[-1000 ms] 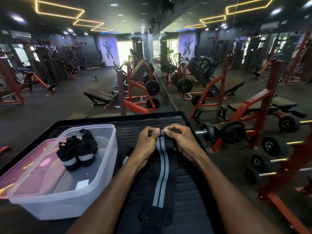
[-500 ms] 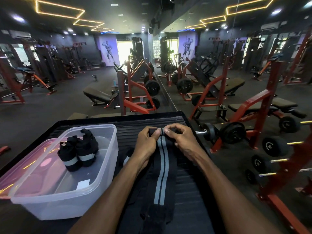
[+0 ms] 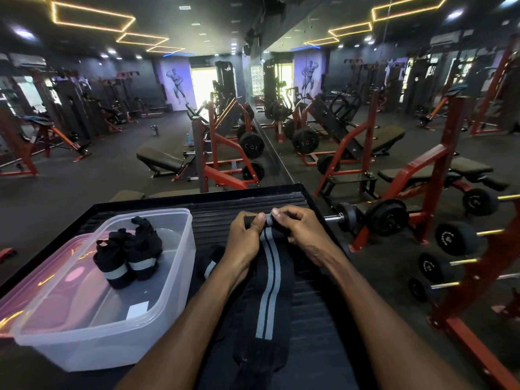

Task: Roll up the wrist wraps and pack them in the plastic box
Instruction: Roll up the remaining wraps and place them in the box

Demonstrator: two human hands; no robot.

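both hands, left hand [image 3: 245, 238] and right hand [image 3: 298, 227], are pinching the far end of the wrist wrap [image 3: 268, 288] and it's rolled a bit tighter than a second ago, so the plastic box [image 3: 157, 313] waits.

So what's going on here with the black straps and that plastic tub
A person is rolling up a wrist wrap on a black ribbed table. The left hand and right hand both pinch its far end, where a small roll has started; the rest lies flat toward the person. Two rolled wraps already stand in the clear box on the left. Another wrap lies between the box and the left hand.
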